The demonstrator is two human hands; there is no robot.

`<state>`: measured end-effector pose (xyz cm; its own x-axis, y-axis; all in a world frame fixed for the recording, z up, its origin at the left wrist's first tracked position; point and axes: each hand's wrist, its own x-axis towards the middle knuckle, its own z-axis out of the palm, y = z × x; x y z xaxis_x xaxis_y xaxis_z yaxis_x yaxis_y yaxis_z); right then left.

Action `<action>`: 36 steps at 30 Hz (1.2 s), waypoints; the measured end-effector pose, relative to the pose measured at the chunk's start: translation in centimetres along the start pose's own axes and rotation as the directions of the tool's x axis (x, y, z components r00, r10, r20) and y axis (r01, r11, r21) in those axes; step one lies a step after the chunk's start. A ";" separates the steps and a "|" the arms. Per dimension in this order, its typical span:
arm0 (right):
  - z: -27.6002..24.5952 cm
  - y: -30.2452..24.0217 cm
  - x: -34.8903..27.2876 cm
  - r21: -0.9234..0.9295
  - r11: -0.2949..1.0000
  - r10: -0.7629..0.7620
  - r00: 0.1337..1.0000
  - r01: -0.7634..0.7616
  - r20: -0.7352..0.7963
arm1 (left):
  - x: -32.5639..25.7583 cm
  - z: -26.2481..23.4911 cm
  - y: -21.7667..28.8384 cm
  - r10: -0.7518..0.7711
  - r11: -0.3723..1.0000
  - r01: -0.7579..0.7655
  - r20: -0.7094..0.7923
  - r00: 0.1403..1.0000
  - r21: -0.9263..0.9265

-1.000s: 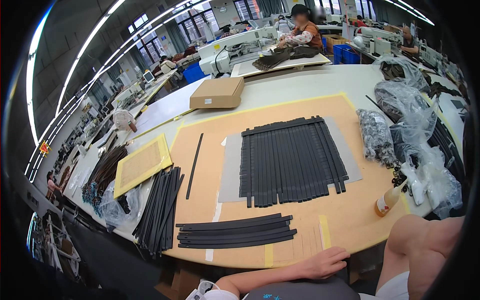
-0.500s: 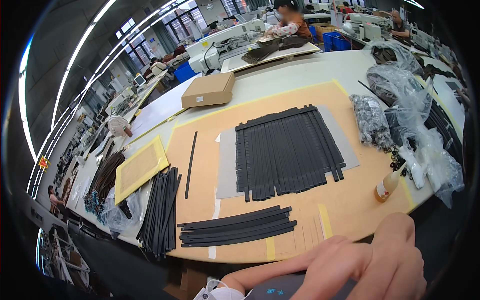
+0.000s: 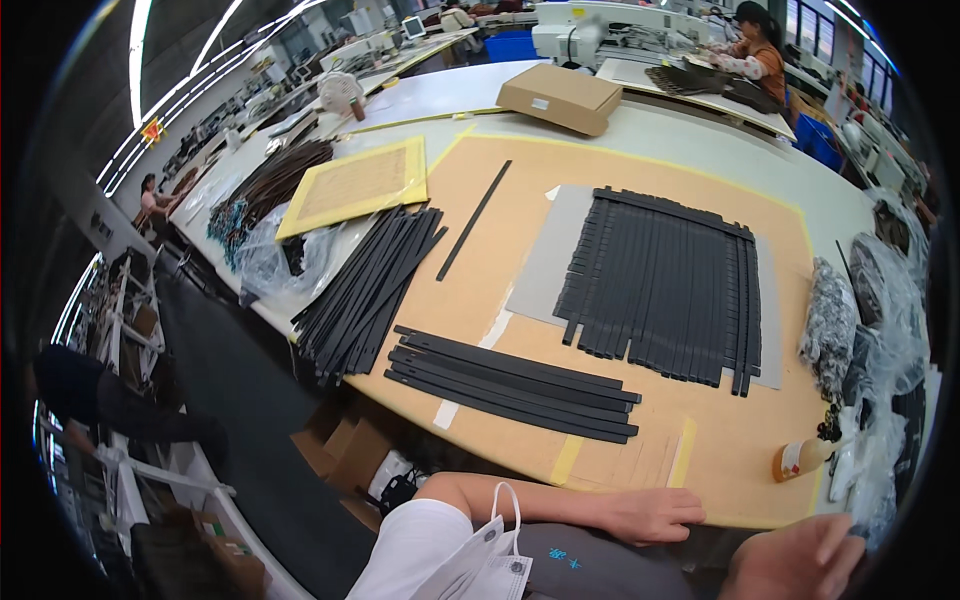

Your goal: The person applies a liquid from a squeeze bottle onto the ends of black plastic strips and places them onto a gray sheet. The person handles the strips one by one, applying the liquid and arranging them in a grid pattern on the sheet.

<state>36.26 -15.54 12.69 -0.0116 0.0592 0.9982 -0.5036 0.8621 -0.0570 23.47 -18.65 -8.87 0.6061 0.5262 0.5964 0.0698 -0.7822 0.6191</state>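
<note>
My left hand (image 3: 655, 515) rests at the table's front edge, its fingers laid forward with nothing seen in them. To its right and lower, my right hand (image 3: 795, 560) is raised with loosely bent fingers apart, holding nothing I can see. Beyond them lies a panel of black strips (image 3: 660, 285), set side by side with crossing strips along its top and sides, on a grey board (image 3: 535, 275). Several loose black strips (image 3: 510, 385) lie in a row nearer to me. One single black strip (image 3: 474, 220) lies apart at the left of the board.
A bundle of black strips (image 3: 375, 290) and a yellow-edged panel (image 3: 355, 185) lie left. A cardboard box (image 3: 560, 98) stands at the back. A glue-like bottle (image 3: 795, 458) and plastic bags (image 3: 830, 325) are at the right. Another person (image 3: 760, 60) works beyond the table.
The view has swung left, so the table's things sit further right in it. My hands, close together before, are now apart and lower. A dark-clothed person's part has appeared at the left.
</note>
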 end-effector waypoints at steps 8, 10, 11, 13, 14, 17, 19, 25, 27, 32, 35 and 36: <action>-1.9 1.2 -15.7 -0.360 0.603 0.754 0.656 -0.712 -0.035 | -6.4 -17.0 0.5 -0.077 0.694 0.149 -0.133 0.988 0.705; -1.9 0.8 -18.3 -0.360 0.484 0.832 0.547 -0.798 -0.095 | -10.2 -23.4 0.2 -0.148 0.419 0.414 -0.389 0.909 0.808; -2.2 0.4 -19.4 -0.357 0.449 0.852 0.513 -0.819 -0.106 | -13.4 -27.0 0.3 -0.243 0.251 0.537 -0.485 0.840 0.805; -2.5 -0.3 -21.2 -0.304 0.376 0.887 0.435 -0.875 -0.153 | -19.5 -33.7 1.3 -0.420 0.009 0.813 -0.736 0.531 0.582; -2.5 -0.6 -22.0 -0.251 0.340 0.902 0.390 -0.906 -0.187 | -22.8 -36.4 1.9 -0.446 -0.209 0.849 -0.820 0.359 0.486; -1.7 -0.3 -21.8 -0.196 0.293 0.912 0.335 -0.936 -0.235 | -31.4 -41.2 3.9 -0.405 -0.584 0.797 -0.906 -0.123 0.153; -1.4 -0.2 -21.5 -0.219 0.298 0.905 0.348 -0.929 -0.246 | -34.4 -41.4 3.6 -0.432 -0.520 0.853 -0.844 -0.316 -0.053; -1.1 0.0 -21.5 -0.255 0.297 0.910 0.353 -0.920 -0.216 | -35.9 -41.2 1.5 -0.478 -0.536 0.841 -0.847 -0.233 0.071; -1.0 0.0 -21.6 -0.258 0.298 0.911 0.354 -0.919 -0.210 | -35.9 -41.5 1.3 -0.484 -0.549 0.832 -0.841 -0.242 0.077; -1.4 0.0 -22.1 -0.267 0.299 0.912 0.356 -0.916 -0.203 | -35.6 -41.6 0.8 -0.456 -0.575 0.816 -0.851 -0.260 0.059; -1.3 0.1 -21.9 -0.285 0.301 0.910 0.363 -0.910 -0.199 | -35.0 -41.3 0.8 -0.452 -0.577 0.815 -0.852 -0.263 0.055; -1.3 0.0 -21.8 -0.292 0.297 0.911 0.361 -0.909 -0.197 | -34.9 -41.0 0.8 -0.452 -0.577 0.815 -0.851 -0.268 0.049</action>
<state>37.65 -16.20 -9.11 -0.2929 0.9063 0.3047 0.1128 0.3492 -0.9302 -30.08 -23.97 -8.19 -0.8683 0.4960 -0.0048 0.4929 0.8639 0.1034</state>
